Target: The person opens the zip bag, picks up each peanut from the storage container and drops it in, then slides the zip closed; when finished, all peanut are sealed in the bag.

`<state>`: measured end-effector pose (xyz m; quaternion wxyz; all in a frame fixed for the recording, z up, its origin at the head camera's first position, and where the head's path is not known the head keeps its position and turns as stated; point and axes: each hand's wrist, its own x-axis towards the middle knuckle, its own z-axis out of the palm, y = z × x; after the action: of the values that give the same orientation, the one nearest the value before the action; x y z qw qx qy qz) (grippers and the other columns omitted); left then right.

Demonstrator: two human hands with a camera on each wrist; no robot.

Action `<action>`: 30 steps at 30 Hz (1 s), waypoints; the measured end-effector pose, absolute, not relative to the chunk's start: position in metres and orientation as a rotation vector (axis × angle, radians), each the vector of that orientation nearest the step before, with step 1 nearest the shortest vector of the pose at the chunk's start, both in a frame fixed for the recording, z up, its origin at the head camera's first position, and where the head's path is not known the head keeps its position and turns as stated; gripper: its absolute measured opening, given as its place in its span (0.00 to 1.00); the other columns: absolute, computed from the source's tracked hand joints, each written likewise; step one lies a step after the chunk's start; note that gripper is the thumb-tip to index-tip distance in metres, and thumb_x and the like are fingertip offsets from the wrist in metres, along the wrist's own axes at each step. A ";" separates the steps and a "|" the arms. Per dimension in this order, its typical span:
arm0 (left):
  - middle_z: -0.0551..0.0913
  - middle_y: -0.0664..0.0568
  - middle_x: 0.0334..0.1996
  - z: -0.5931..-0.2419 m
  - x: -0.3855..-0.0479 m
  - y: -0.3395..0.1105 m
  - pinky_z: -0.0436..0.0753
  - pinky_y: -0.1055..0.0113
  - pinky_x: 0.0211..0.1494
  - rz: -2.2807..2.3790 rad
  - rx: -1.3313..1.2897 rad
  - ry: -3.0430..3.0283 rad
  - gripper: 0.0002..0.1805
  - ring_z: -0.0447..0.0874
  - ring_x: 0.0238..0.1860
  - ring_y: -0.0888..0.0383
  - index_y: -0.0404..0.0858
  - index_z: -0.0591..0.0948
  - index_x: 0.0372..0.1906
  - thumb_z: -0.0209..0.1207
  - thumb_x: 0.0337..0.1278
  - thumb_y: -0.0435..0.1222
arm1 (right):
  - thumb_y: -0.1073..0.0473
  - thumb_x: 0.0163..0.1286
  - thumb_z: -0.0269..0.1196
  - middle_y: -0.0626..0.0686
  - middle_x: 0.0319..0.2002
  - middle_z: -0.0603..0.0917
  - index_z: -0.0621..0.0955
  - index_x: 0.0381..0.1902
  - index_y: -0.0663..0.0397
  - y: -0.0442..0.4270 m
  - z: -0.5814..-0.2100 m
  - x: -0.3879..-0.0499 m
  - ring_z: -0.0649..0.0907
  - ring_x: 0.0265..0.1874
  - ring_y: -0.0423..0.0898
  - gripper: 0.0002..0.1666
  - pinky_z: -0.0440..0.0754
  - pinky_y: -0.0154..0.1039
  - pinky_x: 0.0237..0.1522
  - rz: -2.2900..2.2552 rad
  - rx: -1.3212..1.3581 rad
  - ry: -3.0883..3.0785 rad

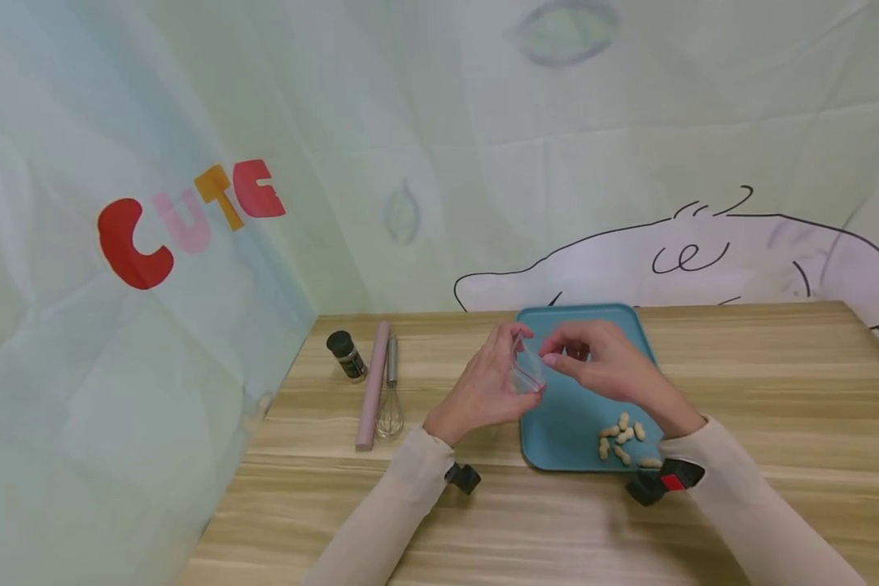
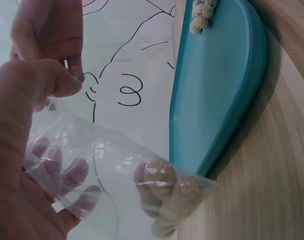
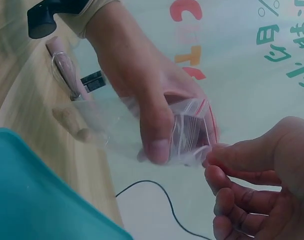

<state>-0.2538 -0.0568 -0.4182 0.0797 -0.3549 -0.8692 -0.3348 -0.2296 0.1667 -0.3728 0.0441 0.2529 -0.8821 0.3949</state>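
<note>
A clear zip bag with a red line along its mouth is gripped by my left hand, thumb and fingers holding the mouth apart. Several peanuts lie in the bag's bottom corner in the left wrist view. My right hand is at the bag's mouth, thumb and forefinger pinching its edge in the right wrist view, the other fingers curled. Both hands are above the blue tray. More peanuts lie near the tray's front right corner.
On the wooden table to the left are a black-capped shaker, a pink rolling pin and a whisk. A printed cloth hangs behind the table and along its left side.
</note>
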 end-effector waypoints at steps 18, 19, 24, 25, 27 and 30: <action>0.75 0.46 0.57 -0.418 -0.252 -0.054 0.85 0.60 0.60 -0.996 -1.029 -2.635 0.41 0.78 0.58 0.52 0.39 0.66 0.69 0.73 0.53 0.41 | 0.65 0.72 0.69 0.47 0.38 0.90 0.90 0.42 0.56 0.228 -0.420 -0.224 0.79 0.33 0.36 0.05 0.79 0.33 0.35 1.152 0.805 -2.920; 0.75 0.46 0.57 -0.418 -0.252 -0.054 0.85 0.60 0.60 -0.995 -1.030 -2.636 0.41 0.78 0.58 0.52 0.39 0.66 0.69 0.73 0.53 0.41 | 0.65 0.71 0.68 0.47 0.38 0.91 0.90 0.42 0.55 0.231 -0.424 -0.224 0.80 0.34 0.35 0.05 0.80 0.33 0.36 1.135 0.813 -2.934; 0.76 0.45 0.55 -0.418 -0.252 -0.053 0.85 0.60 0.59 -1.005 -1.044 -2.623 0.40 0.78 0.57 0.52 0.38 0.67 0.69 0.73 0.53 0.41 | 0.68 0.69 0.69 0.46 0.39 0.93 0.91 0.39 0.52 0.248 -0.439 -0.225 0.83 0.37 0.32 0.07 0.82 0.33 0.39 1.067 0.867 -2.961; 0.76 0.45 0.55 -0.418 -0.252 -0.053 0.85 0.60 0.59 -1.006 -1.046 -2.621 0.40 0.78 0.57 0.52 0.38 0.67 0.69 0.73 0.53 0.40 | 0.68 0.69 0.69 0.46 0.39 0.93 0.91 0.39 0.51 0.250 -0.441 -0.225 0.83 0.38 0.32 0.08 0.83 0.33 0.39 1.060 0.877 -2.964; 0.76 0.45 0.55 -0.418 -0.251 -0.053 0.85 0.60 0.58 -1.003 -1.049 -2.624 0.40 0.78 0.57 0.52 0.38 0.67 0.69 0.73 0.53 0.40 | 0.69 0.68 0.69 0.45 0.39 0.93 0.91 0.39 0.50 0.255 -0.443 -0.224 0.83 0.39 0.33 0.09 0.82 0.33 0.40 1.059 0.886 -2.980; 0.75 0.45 0.56 -0.418 -0.251 -0.053 0.85 0.60 0.58 -1.003 -1.049 -2.632 0.40 0.78 0.57 0.52 0.37 0.67 0.69 0.73 0.54 0.40 | 0.70 0.67 0.69 0.45 0.40 0.93 0.91 0.39 0.49 0.260 -0.447 -0.224 0.82 0.40 0.35 0.11 0.81 0.33 0.41 1.071 0.883 -3.022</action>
<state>-0.2513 -0.0526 -0.4183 0.0680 -0.3482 -0.8737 -0.3328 -0.2236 0.2601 -0.4469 -0.0916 0.2643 -0.9049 0.3207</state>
